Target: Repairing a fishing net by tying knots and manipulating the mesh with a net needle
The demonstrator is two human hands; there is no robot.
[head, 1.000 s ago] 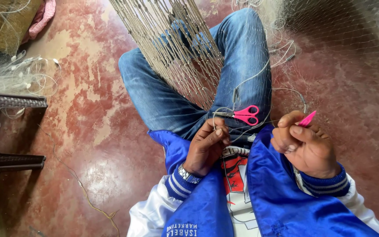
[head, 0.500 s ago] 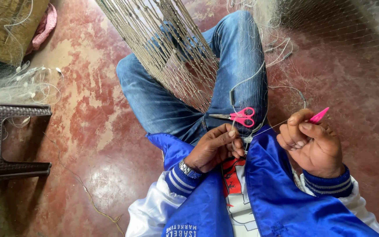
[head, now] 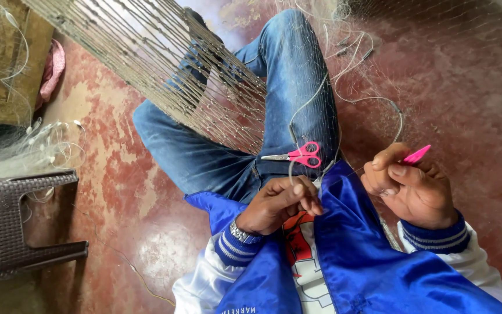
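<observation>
I sit on the floor in blue jeans and a shiny blue jacket. My left hand pinches a thin strand of the fishing net just above my lap. My right hand grips a pink netting needle, its tip sticking out past my fingers, with a fine line running toward my left hand. Small pink-handled scissors lie on my right thigh, between the two hands. The net stretches taut from the upper left across my knees.
A dark woven plastic stool stands at the left. A heap of loose net lies beside it on the worn red floor. A pink cloth rests at the upper left. More fine netting covers the upper right.
The view has shifted a little. My right hand has lifted up and to the right with the pink needle. My left hand stays pinched on the strand in my lap.
</observation>
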